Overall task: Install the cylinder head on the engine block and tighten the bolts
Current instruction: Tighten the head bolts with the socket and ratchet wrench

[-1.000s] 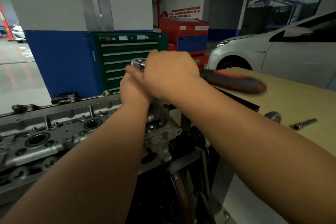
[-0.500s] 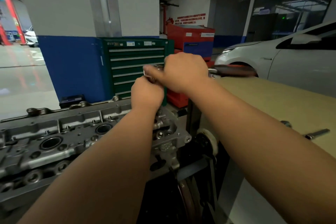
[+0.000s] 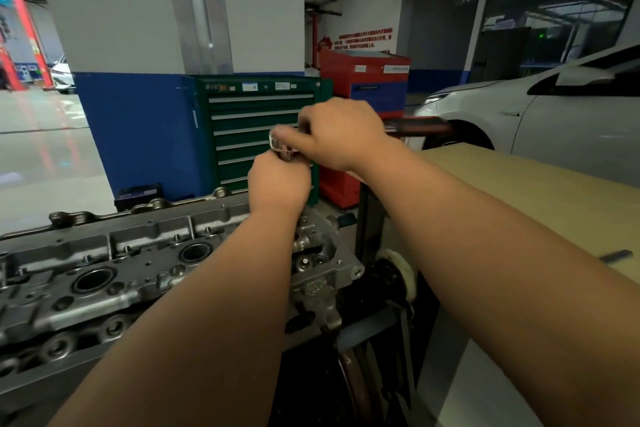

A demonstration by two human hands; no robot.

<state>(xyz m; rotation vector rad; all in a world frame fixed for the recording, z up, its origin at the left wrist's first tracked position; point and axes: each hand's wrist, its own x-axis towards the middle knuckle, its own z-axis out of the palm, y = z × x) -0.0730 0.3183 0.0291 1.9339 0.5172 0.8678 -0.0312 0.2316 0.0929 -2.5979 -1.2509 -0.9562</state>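
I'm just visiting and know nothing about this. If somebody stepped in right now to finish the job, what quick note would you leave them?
Left hand: fisted round the shaft below the ratchet wrench head, steadying it.
Right hand: grips the wrench near its head; handle points right.
Cylinder head: lies flat in front, wrench at its right end.
Done: head appears in place.
Left: finish tightening; which bolts are tight cannot be told. What looks like a loose bolt lies on the workbench.
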